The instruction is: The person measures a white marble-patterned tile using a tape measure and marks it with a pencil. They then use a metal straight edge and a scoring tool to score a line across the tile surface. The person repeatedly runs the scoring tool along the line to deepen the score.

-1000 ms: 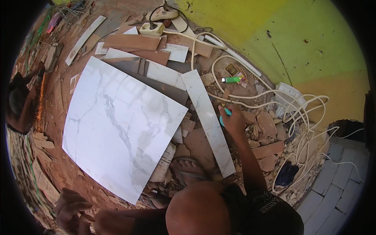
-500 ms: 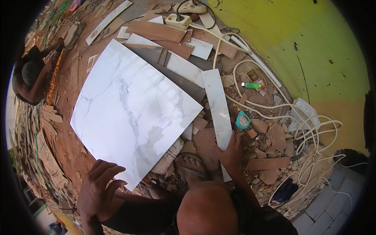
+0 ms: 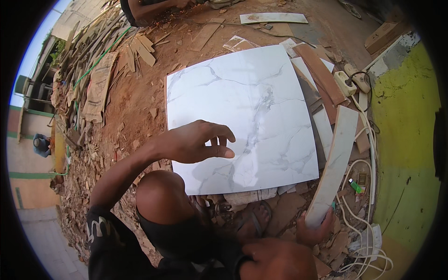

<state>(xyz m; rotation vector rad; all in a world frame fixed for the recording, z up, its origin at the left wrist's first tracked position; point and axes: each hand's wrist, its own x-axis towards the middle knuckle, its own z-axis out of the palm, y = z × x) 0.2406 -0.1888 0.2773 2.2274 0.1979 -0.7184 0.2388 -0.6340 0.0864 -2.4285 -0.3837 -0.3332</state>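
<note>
A large white marble-patterned tile (image 3: 247, 112) lies in front of me. My left hand (image 3: 205, 142) hangs over its lower left part with curved fingers apart, holding nothing. My right hand (image 3: 315, 228) grips the lower end of a narrow marble-patterned strip (image 3: 336, 154), which lies diagonally along the tile's right. A sliver of turquoise (image 3: 334, 205) shows beside that strip, mostly hidden. My sandalled foot (image 3: 256, 217) is below the tile's front edge.
Brown tile pieces (image 3: 319, 70), a power strip (image 3: 343, 81), looped white cords (image 3: 371, 256) and a green lighter (image 3: 355, 185) lie rightward by a yellow-green wall (image 3: 401, 121). A worker's arm (image 3: 156, 10) with sparks is at the top; another person (image 3: 42, 144) is far left, beyond scrap piles (image 3: 79, 79).
The view has turned. My left hand has risen over the large tile. My right hand left the turquoise tape measure, closed on the narrow strip and has shifted it.
</note>
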